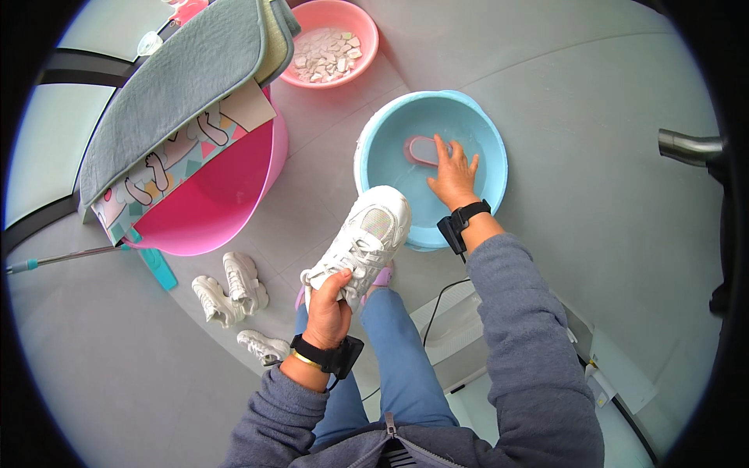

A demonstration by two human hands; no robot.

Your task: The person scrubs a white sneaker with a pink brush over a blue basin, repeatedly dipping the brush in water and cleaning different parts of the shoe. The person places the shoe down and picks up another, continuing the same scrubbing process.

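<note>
My left hand (329,310) grips a white lace-up sneaker (366,234) at its ankle end, with the thumb on the laces. The toe points up and away from me, beside and partly over the near left rim of a light blue plastic basin (497,169). Over the basin, my right hand (455,175) is spread, its fingertips at the right end of a pink-rimmed oval brush (424,150) with a grey middle. Whether the fingers touch the brush I cannot tell. Water appears to be in the basin.
A pink tub (216,205) with mats (187,88) over it stands at the left. Several white sneakers (241,281) lie on the floor below it. A pink basin (366,29) holding pale pieces is at the top. A metal spout (687,147) juts in at the right.
</note>
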